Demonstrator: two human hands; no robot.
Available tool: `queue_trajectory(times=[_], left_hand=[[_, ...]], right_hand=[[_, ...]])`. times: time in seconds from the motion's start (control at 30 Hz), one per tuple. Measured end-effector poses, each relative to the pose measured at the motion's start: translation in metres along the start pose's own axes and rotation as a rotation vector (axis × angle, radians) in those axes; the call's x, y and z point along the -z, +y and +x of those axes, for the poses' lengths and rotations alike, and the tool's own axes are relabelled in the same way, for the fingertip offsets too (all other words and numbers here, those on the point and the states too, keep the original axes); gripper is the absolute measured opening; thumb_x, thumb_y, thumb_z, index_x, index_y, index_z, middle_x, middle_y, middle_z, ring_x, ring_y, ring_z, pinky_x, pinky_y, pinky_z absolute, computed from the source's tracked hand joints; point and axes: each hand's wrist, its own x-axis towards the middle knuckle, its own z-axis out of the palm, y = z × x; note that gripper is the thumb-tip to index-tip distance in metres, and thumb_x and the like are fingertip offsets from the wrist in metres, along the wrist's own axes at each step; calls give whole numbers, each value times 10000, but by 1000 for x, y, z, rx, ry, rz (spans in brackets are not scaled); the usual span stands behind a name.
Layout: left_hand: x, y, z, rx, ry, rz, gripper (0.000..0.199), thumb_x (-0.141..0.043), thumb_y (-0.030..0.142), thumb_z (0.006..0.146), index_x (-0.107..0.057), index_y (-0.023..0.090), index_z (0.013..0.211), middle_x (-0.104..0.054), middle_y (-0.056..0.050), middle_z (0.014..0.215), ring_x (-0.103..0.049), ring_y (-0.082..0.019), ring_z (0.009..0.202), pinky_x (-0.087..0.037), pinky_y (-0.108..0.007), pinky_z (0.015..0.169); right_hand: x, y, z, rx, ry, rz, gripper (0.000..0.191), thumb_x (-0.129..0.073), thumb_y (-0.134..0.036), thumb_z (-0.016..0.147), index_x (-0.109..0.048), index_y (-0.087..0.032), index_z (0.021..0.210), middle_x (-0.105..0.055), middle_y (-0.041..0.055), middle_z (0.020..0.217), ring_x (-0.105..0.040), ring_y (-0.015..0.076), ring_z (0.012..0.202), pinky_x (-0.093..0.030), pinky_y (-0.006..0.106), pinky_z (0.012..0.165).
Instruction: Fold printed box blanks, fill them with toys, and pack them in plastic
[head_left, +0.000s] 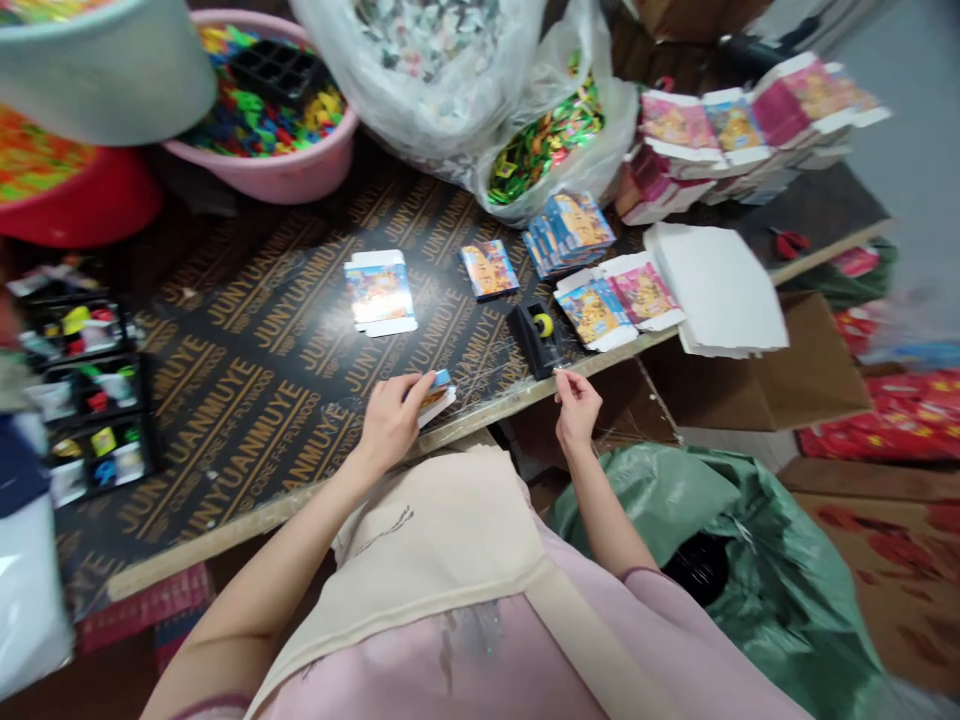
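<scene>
My left hand (391, 418) is closed on a small printed box (437, 399) at the table's front edge; its palm covers part of the box. Beside the black tape dispenser (534, 342), which carries a yellow-cored roll, my right hand (577, 408) pinches the end of the clear tape (558, 369). A flat printed card box (379, 292) lies on the table behind my left hand. Further right are a small blue box (489, 268), a stack of blue cards (571, 232) and two flat boxes, one blue (596, 308) and one pink (646, 290).
Tubs of colourful pieces, such as a pink tub (270, 180), and plastic bags (450, 120) line the back. A black compartment tray (97, 390) is at left. White sheets (716, 290) overhang the edge at right, near red scissors (789, 243). A green sack (780, 570) stands below.
</scene>
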Motion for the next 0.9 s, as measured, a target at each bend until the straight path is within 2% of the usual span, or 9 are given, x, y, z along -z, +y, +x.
queue_trajectory(times=[0.17, 0.23, 0.3, 0.5, 0.6, 0.67, 0.77, 0.83, 0.9], left_hand=[[1, 6, -1, -14, -12, -103, 321, -408, 121, 939, -595, 184, 1191, -694, -115, 1074, -633, -221, 985, -464, -362, 848], [1, 6, -2, -15, 16, -163, 249, -428, 148, 957, -584, 194, 1146, -685, -97, 1037, -626, -212, 943, -457, -350, 834], [2, 7, -3, -25, 39, -186, 218, -428, 149, 962, -578, 196, 1113, -677, -88, 1016, -618, -205, 924, -449, -339, 821], [6, 10, -4, -46, -33, -116, 327, -390, 97, 920, -618, 189, 1135, -670, -124, 1100, -610, -220, 987, -434, -355, 836], [3, 10, -4, -62, 5, -107, 283, -455, 167, 922, -655, 190, 1122, -678, -139, 1114, -615, -232, 986, -431, -369, 833], [-3, 11, -2, -50, 70, -121, 216, -509, 227, 934, -678, 199, 1066, -697, -126, 1059, -621, -219, 927, -424, -356, 797], [-11, 16, 3, 6, 112, -112, 189, -507, 256, 965, -689, 207, 974, -714, -91, 959, -618, -182, 837, -409, -325, 742], [-6, 19, 5, 18, 62, -97, 221, -470, 235, 978, -688, 201, 973, -719, -83, 955, -623, -171, 849, -424, -317, 748], [9, 18, 5, -15, -39, -108, 248, -449, 172, 957, -688, 194, 1022, -723, -84, 985, -632, -170, 904, -451, -323, 800]], right_hand=[[-55, -44, -54, -488, -782, 270, 337, -760, -383, 722, -769, -179, 990, -359, -112, 398, -235, 50, 373, -168, 225, 400], [-74, -53, -64, -631, -968, 360, 337, -763, -357, 704, -777, -167, 983, -368, -112, 369, -221, 41, 354, -154, 215, 392], [-86, -54, -67, -710, -1037, 428, 304, -752, -333, 695, -785, -168, 949, -373, -110, 352, -205, 40, 343, -145, 208, 383], [-90, -45, -62, -757, -1041, 461, 230, -695, -327, 731, -779, -178, 885, -341, -111, 349, -176, 54, 350, -147, 205, 372], [-89, -43, -63, -693, -1030, 376, 261, -699, -411, 723, -765, -185, 836, -338, -108, 354, -189, 63, 352, -167, 215, 377], [-89, -43, -62, -527, -985, 199, 308, -694, -490, 732, -742, -186, 749, -385, -89, 371, -244, 70, 361, -205, 229, 392], [-87, -46, -58, -128, -784, -120, 475, -649, -604, 782, -630, -187, 554, -454, -48, 434, -362, 86, 426, -289, 246, 450], [-85, -51, -52, 70, -629, -216, 567, -573, -666, 828, -571, -193, 514, -427, -45, 441, -375, 93, 438, -310, 254, 470], [-87, -59, -43, 186, -533, -231, 576, -507, -679, 869, -592, -195, 568, -413, -51, 443, -374, 100, 425, -311, 259, 466]])
